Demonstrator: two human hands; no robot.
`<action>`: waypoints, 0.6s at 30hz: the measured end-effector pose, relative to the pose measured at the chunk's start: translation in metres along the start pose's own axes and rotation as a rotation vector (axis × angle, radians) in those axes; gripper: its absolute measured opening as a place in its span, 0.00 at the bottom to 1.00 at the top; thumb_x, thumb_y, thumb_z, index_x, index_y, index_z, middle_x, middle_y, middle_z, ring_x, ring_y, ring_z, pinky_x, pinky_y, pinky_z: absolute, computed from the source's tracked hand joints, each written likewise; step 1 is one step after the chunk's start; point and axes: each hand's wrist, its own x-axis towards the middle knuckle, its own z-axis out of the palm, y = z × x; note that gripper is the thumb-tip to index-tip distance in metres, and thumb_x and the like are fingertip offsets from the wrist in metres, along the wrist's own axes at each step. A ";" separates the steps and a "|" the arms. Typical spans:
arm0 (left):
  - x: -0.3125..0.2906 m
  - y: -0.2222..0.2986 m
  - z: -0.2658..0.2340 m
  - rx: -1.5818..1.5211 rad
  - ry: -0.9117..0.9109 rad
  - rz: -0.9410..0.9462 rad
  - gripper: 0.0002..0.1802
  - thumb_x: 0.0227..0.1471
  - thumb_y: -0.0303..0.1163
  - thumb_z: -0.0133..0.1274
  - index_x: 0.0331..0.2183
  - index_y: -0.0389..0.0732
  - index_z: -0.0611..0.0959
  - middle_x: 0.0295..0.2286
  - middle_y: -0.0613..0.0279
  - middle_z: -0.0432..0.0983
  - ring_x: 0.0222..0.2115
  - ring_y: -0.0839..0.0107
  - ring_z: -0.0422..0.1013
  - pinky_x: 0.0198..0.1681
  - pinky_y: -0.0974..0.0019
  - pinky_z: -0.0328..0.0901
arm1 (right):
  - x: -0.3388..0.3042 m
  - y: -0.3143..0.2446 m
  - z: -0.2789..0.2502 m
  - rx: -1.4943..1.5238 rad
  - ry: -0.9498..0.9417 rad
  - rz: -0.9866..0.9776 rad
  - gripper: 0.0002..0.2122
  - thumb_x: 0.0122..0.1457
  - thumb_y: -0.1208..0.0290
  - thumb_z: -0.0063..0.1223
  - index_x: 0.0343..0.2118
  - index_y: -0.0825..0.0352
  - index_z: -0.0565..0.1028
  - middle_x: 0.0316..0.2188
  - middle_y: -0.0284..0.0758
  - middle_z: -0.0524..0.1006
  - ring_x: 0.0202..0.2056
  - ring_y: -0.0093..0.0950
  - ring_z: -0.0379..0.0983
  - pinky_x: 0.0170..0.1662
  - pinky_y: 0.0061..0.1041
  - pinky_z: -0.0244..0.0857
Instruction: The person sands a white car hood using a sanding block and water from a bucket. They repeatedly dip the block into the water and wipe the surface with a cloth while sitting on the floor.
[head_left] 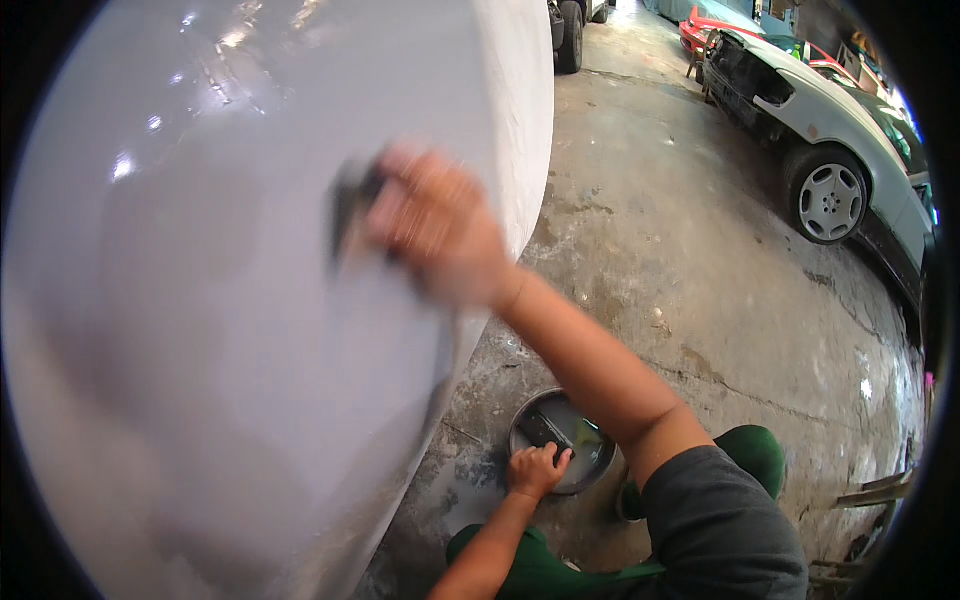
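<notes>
My right hand [435, 225], smeared by motion, is pressed on a large light grey, glossy painted panel [260, 330]. Its fingers are closed round a dark block [348, 212], whose exact kind the blur hides. Lower down, my left hand [535, 470] is at the near left rim of a round bucket [514, 425]. It grips the end of a dark flat piece [541, 428] that slants across the bucket's opening. Cloudy grey water and something yellowish-green show inside the bucket.
The panel's edge carries a whitish covering [520, 130]. A pale car [830, 110] with its front parts off stands at the right, with a red car [700, 30] behind it. Stained concrete floor [660, 230] lies between. Wooden pieces [875, 495] stand at the lower right.
</notes>
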 end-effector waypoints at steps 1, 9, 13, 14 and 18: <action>-0.004 0.005 0.002 -0.010 -0.012 -0.006 0.20 0.56 0.54 0.58 0.25 0.47 0.82 0.20 0.56 0.79 0.25 0.54 0.78 0.34 0.50 0.70 | 0.002 0.010 0.000 0.047 0.081 0.100 0.22 0.66 0.74 0.52 0.62 0.52 0.73 0.64 0.44 0.72 0.64 0.39 0.69 0.68 0.45 0.59; -0.006 -0.007 0.001 0.022 0.008 0.000 0.20 0.56 0.54 0.58 0.24 0.48 0.81 0.20 0.57 0.79 0.24 0.55 0.78 0.33 0.51 0.70 | 0.033 -0.049 -0.010 0.215 0.017 -0.140 0.19 0.67 0.70 0.49 0.60 0.50 0.76 0.62 0.39 0.75 0.65 0.37 0.69 0.69 0.43 0.58; -0.003 0.005 0.013 0.002 0.041 0.022 0.20 0.56 0.54 0.58 0.24 0.48 0.81 0.20 0.57 0.79 0.24 0.55 0.77 0.32 0.51 0.70 | 0.028 0.063 -0.008 0.137 0.199 0.343 0.21 0.67 0.74 0.49 0.62 0.58 0.74 0.62 0.42 0.74 0.63 0.41 0.70 0.68 0.42 0.60; -0.005 0.003 0.012 0.012 0.029 0.019 0.20 0.56 0.54 0.58 0.24 0.48 0.81 0.20 0.57 0.79 0.24 0.55 0.77 0.32 0.51 0.70 | 0.035 0.061 -0.010 0.149 0.228 0.409 0.20 0.67 0.74 0.49 0.62 0.58 0.74 0.62 0.42 0.73 0.64 0.41 0.69 0.68 0.43 0.59; -0.002 -0.003 0.006 0.025 0.030 0.017 0.20 0.56 0.53 0.58 0.24 0.48 0.81 0.19 0.57 0.79 0.24 0.55 0.77 0.31 0.51 0.70 | 0.049 -0.020 0.000 -0.021 0.095 0.170 0.20 0.68 0.73 0.47 0.61 0.51 0.76 0.63 0.38 0.73 0.66 0.38 0.66 0.70 0.41 0.56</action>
